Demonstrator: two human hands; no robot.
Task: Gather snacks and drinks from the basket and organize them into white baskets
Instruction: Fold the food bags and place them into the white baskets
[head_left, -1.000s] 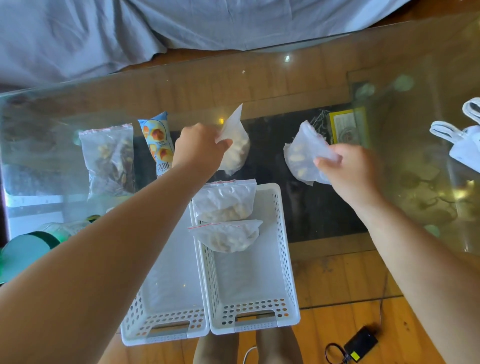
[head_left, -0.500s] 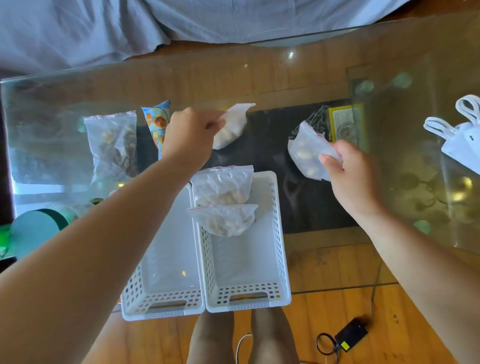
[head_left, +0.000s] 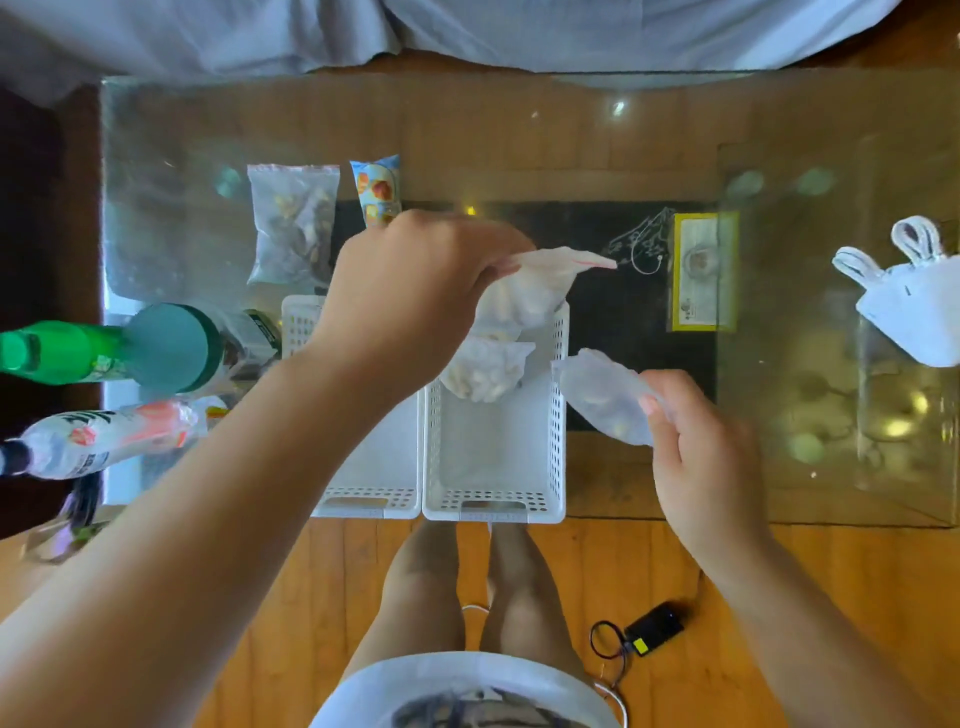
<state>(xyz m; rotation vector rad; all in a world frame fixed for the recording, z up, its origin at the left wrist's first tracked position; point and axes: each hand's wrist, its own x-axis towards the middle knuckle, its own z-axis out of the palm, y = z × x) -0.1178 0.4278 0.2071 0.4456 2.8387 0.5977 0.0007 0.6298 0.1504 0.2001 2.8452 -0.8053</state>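
Note:
Two white perforated baskets stand side by side at the glass table's near edge: the left basket (head_left: 374, 467) and the right basket (head_left: 498, 457). My left hand (head_left: 415, 296) pinches a clear zip bag of pale snacks (head_left: 535, 291) by its top, above the far end of the right basket. Another clear snack bag (head_left: 485, 369) lies inside that basket. My right hand (head_left: 696, 452) holds a third clear bag (head_left: 608, 400) just right of the basket's rim.
On the glass table (head_left: 623, 156) lie a clear bag of dark mixed snacks (head_left: 293, 223) and a blue snack packet (head_left: 376, 189). A green bottle (head_left: 57, 353), a teal-lidded jar (head_left: 176, 345) and a clear bottle (head_left: 88, 441) lie at left. A white bag (head_left: 914, 306) sits far right.
Both hands drew their bags back toward me. The left hand's bag now hangs over the right basket; the right hand's bag dropped to beside the basket's rim. The view shifted, showing bottles at left.

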